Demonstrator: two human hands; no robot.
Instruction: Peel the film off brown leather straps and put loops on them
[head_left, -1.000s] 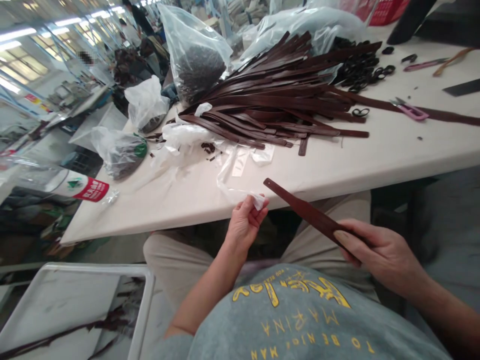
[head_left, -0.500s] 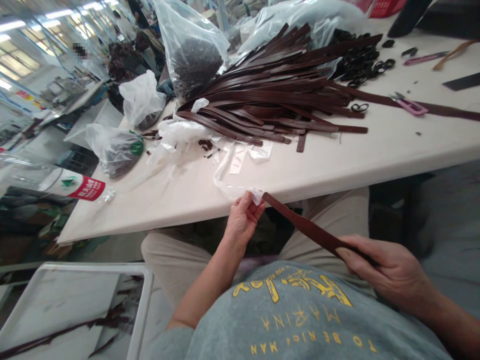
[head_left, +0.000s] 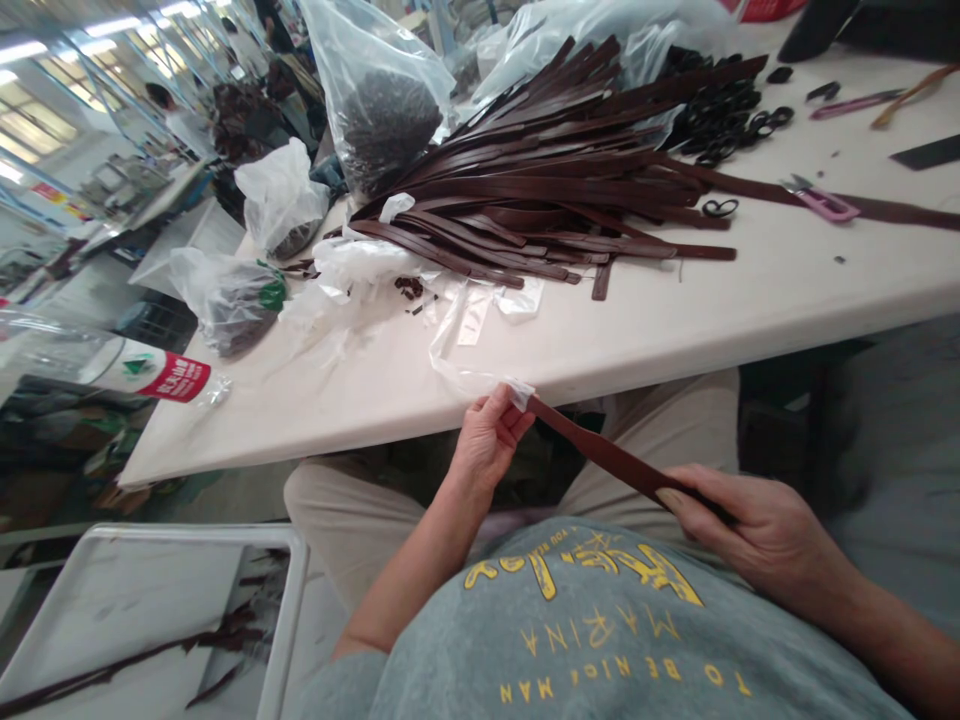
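My right hand [head_left: 742, 535] is closed round the near end of a dark brown leather strap [head_left: 600, 455] that slants up and left over my lap. My left hand [head_left: 491, 440] pinches the mouth of a thin clear plastic sleeve [head_left: 469, 340] against the strap's far tip, just below the table's front edge. The sleeve trails up onto the white table [head_left: 675, 320]. A large heap of matching brown straps [head_left: 555, 190] lies further back on the table.
Clear bags of dark small parts [head_left: 382, 110] stand at the back left, with smaller bags [head_left: 236, 300] beside them. Black rings [head_left: 727, 125] and pink snips [head_left: 821, 205] lie at the right. A white tray [head_left: 285, 620] with a few straps sits low at my left.
My right hand has brought the strap's tip left and down until it meets the sleeve's mouth pinched in my left hand. Both hands kept their grip.
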